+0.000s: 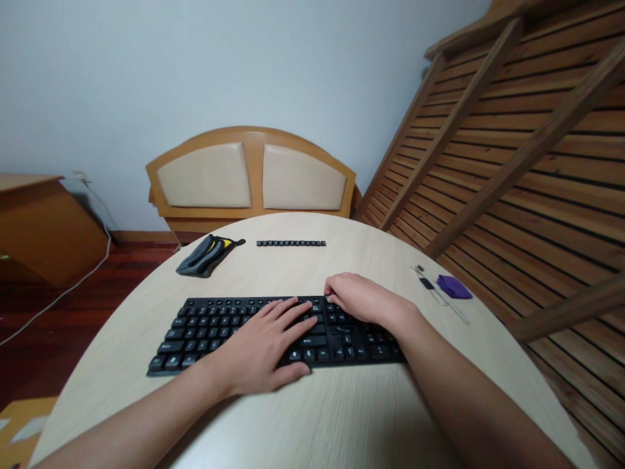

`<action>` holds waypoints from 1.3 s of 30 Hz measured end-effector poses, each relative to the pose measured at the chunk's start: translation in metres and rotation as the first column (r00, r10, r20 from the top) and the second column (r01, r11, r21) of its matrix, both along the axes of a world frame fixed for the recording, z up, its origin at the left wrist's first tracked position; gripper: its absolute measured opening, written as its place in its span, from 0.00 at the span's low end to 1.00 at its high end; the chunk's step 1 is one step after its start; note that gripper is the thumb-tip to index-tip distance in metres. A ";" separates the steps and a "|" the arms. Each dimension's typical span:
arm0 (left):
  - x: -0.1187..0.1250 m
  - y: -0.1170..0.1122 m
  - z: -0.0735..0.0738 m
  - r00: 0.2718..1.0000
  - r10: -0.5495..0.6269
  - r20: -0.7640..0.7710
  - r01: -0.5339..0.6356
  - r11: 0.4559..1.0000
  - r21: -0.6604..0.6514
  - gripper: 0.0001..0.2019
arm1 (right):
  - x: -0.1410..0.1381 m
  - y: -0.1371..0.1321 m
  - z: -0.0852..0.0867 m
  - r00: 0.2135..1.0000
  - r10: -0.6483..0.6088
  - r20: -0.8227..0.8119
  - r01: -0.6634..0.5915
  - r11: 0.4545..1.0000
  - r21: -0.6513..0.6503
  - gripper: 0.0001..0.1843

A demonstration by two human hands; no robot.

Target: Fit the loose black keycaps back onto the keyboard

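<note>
A black keyboard (205, 329) lies on the round wooden table in front of me. My left hand (261, 345) rests flat on its middle keys with the fingers spread. At the keyboard's top edge, right of centre, my right hand (359, 296) is closed, its fingertips pressed together over the top row. Whatever those fingers may hold is hidden. Small light spots show along the top row, where keycaps appear to be off. Beyond the keyboard, a straight row of small black keycaps (291, 243) stands on the table.
A dark grey and yellow fabric item (208, 256) lies at the table's back left. Toward the right are a white cable (439, 296) and a folded purple cloth (454, 286). A wooden slatted panel (488, 163) leans along the right side; a padded headboard (254, 172) stands behind.
</note>
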State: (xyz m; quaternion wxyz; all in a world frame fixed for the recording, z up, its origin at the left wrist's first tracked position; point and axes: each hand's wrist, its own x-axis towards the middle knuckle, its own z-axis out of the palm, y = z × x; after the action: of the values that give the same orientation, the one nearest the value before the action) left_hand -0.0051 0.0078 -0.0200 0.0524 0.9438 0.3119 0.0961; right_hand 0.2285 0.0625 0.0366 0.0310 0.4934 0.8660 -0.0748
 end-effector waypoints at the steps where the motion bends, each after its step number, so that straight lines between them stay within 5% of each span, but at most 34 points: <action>1: 0.000 0.000 0.001 1.000 0.008 0.011 -0.008 1.000 0.000 0.34 | 0.003 0.000 -0.001 1.000 -0.006 0.003 0.006 1.000 0.000 0.11; 11: 0.000 0.001 0.003 0.995 0.097 0.012 -0.097 0.995 0.010 0.32 | 0.070 0.001 -0.012 0.989 -0.149 0.021 0.146 0.984 0.105 0.10; 16: 0.005 -0.001 -0.003 0.997 0.068 0.042 -0.068 0.998 -0.006 0.33 | 0.066 -0.015 -0.025 0.960 -0.279 0.007 0.269 0.929 0.254 0.16; 22: 0.006 -0.002 -0.005 0.995 0.062 0.072 -0.061 0.998 -0.022 0.31 | 0.026 -0.043 -0.060 0.954 -0.021 -0.300 0.120 0.942 0.314 0.27; 28: 0.006 0.005 0.005 0.976 0.117 0.186 -0.105 0.992 -0.072 0.21 | 0.024 -0.047 -0.074 0.939 0.014 -0.343 0.103 0.941 0.322 0.27; 34: 0.011 0.056 0.018 0.961 0.231 0.151 -0.239 0.970 0.044 0.14 | 0.024 -0.045 -0.077 0.929 0.015 -0.370 0.117 0.937 0.331 0.27; 39: 0.036 0.124 0.019 0.979 0.203 0.013 -0.202 0.961 0.189 0.15 | 0.024 -0.048 -0.076 0.909 0.062 -0.411 0.079 0.945 0.318 0.25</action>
State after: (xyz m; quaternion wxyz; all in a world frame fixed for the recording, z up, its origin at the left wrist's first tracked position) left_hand 0.0313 0.1318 -0.0011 -0.0485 0.9080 0.3962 0.1273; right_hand 0.2529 0.0144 -0.0393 -0.2367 0.4682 0.8507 -0.0331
